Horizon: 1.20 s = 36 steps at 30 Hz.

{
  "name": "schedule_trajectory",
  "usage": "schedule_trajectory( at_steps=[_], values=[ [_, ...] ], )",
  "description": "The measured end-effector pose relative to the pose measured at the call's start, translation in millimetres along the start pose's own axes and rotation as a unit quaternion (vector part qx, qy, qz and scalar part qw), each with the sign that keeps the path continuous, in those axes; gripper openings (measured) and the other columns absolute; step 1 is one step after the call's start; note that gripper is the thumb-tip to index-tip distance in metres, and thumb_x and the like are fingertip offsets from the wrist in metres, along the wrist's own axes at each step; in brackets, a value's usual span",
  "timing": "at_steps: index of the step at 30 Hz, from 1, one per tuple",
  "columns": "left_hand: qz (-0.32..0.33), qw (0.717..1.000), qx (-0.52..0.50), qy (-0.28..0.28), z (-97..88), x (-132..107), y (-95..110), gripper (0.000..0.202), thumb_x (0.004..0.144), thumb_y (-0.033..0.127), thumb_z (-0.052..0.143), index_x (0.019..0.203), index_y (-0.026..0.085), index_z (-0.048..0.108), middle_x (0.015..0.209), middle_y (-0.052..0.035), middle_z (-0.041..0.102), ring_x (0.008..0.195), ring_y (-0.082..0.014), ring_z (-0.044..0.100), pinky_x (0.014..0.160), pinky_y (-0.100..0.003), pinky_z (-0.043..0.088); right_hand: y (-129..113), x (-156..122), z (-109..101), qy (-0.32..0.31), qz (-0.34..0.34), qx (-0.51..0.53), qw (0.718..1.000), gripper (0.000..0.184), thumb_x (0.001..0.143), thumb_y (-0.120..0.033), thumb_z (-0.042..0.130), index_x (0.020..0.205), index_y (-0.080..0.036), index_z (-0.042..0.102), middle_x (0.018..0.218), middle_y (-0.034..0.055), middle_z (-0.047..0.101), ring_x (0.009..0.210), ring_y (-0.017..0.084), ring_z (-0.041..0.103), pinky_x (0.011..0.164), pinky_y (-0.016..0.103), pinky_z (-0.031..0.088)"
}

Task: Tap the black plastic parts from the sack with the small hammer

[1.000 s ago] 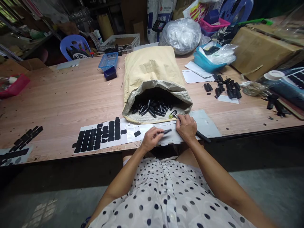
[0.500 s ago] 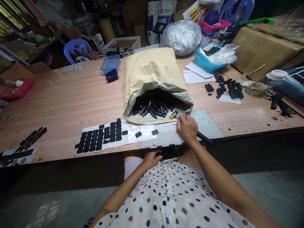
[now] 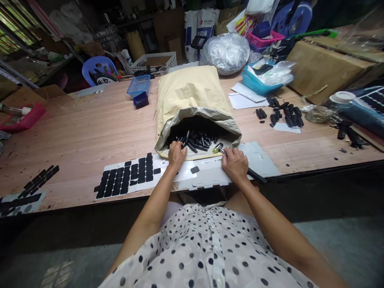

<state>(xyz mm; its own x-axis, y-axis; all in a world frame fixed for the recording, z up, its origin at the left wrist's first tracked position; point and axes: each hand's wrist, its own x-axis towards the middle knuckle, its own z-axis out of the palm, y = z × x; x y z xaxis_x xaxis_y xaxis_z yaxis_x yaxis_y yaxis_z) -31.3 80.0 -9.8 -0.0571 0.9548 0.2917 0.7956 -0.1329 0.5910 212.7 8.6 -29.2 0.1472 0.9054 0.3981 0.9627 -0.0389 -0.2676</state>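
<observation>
A yellow woven sack (image 3: 189, 86) lies with its mouth facing me, and a heap of slim black pieces (image 3: 199, 140) shows inside. My left hand (image 3: 176, 155) is at the left of the mouth, fingers curled on one of these black pieces. My right hand (image 3: 235, 163) is closed around a small hammer (image 3: 256, 175). The hammer's head, with a yellow-green face, rests at the sack's right lip, and its black handle sticks out behind the hand. Under both hands is a grey-white board (image 3: 261, 158) with a loose black pad (image 3: 195, 170) beside it.
Left of the sack lies a sheet with rows of black stickers (image 3: 115, 182). A blue basket (image 3: 139, 85) and a dark blue box (image 3: 141, 100) stand behind. To the right are loose black parts (image 3: 291, 116), a teal basin (image 3: 261, 82) and a large carton (image 3: 321, 70).
My left hand has come up from my lap to the sack's mouth and the black pieces. The right hand stays on the hammer in nearly the same place.
</observation>
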Motion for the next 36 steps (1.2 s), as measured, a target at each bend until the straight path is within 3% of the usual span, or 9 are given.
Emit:
schedule_trajectory(
  at_steps=[2,5,9,12,18,23,28,36],
  values=[
    [0.007,1.000,0.016,0.001,6.0,7,-6,0.012,0.078,0.015,0.074,0.084,0.023,0.068,0.087,-0.0061,0.063,0.090,-0.0261,0.061,0.082,-0.037,0.053,0,0,-1,-0.005,0.000,0.001,1.000,0.025,0.091,-0.026,0.050,0.106,-0.020,0.069,0.093,0.0114,0.060,0.088,0.026,0.048,0.069,0.034,0.030],
    [0.001,1.000,0.013,-0.017,-1.2,3,-12,0.010,0.078,0.014,0.073,0.084,0.022,0.069,0.082,-0.0045,0.064,0.082,-0.0230,0.061,0.076,-0.034,0.052,-1,0,-2,-0.016,0.000,-0.002,1.000,0.026,0.092,-0.026,0.050,0.109,-0.019,0.069,0.094,0.0117,0.060,0.089,0.026,0.049,0.070,0.034,0.030],
    [0.002,0.999,-0.019,-0.040,-26.0,-21,-10,0.007,0.080,0.020,0.074,0.087,0.021,0.073,0.079,-0.0017,0.065,0.073,-0.0181,0.061,0.073,-0.031,0.052,-3,0,-4,-0.017,-0.002,-0.008,1.000,0.027,0.093,-0.027,0.050,0.111,-0.019,0.069,0.095,0.0115,0.061,0.090,0.026,0.050,0.070,0.034,0.030],
    [0.025,0.994,-0.075,-0.071,-33.5,-48,2,0.011,0.084,0.023,0.072,0.094,0.022,0.075,0.083,-0.0014,0.068,0.072,-0.0162,0.062,0.073,-0.030,0.053,-5,0,-6,-0.020,0.000,-0.012,1.000,0.028,0.093,-0.026,0.048,0.111,-0.019,0.069,0.096,0.0121,0.061,0.091,0.027,0.050,0.070,0.035,0.031],
    [0.089,0.974,-0.088,-0.187,-10.9,-76,36,0.016,0.084,0.016,0.070,0.098,0.022,0.075,0.090,-0.0031,0.069,0.085,-0.0193,0.064,0.083,-0.033,0.054,-7,2,-8,-0.032,0.012,-0.019,0.999,0.030,0.094,-0.025,0.047,0.111,-0.018,0.070,0.097,0.0132,0.062,0.092,0.027,0.050,0.071,0.036,0.032],
    [0.080,0.982,-0.012,-0.173,-0.5,-74,48,0.017,0.080,0.018,0.076,0.096,0.023,0.075,0.092,-0.0045,0.069,0.097,-0.0251,0.062,0.092,-0.041,0.050,-8,2,-7,-0.033,0.011,-0.020,0.999,0.029,0.094,-0.024,0.047,0.112,-0.019,0.070,0.098,0.0130,0.062,0.093,0.027,0.050,0.072,0.035,0.033],
    [0.048,0.984,-0.006,-0.172,3.2,-74,52,0.014,0.081,0.025,0.078,0.095,0.025,0.075,0.091,-0.0034,0.068,0.097,-0.0248,0.058,0.093,-0.041,0.047,-3,5,-8,-0.047,0.011,-0.006,0.999,0.029,0.095,-0.026,0.049,0.113,-0.020,0.071,0.099,0.0118,0.064,0.092,0.026,0.053,0.073,0.034,0.036],
    [0.027,0.980,-0.030,-0.193,4.3,-71,52,0.013,0.081,0.028,0.080,0.093,0.026,0.076,0.090,-0.0025,0.067,0.097,-0.0241,0.057,0.093,-0.039,0.044,0,-16,-27,-0.005,-0.016,0.196,0.980,0.035,0.098,-0.030,0.043,0.119,-0.024,0.071,0.104,0.0089,0.073,0.093,0.023,0.065,0.086,0.037,0.053]
  ],
)
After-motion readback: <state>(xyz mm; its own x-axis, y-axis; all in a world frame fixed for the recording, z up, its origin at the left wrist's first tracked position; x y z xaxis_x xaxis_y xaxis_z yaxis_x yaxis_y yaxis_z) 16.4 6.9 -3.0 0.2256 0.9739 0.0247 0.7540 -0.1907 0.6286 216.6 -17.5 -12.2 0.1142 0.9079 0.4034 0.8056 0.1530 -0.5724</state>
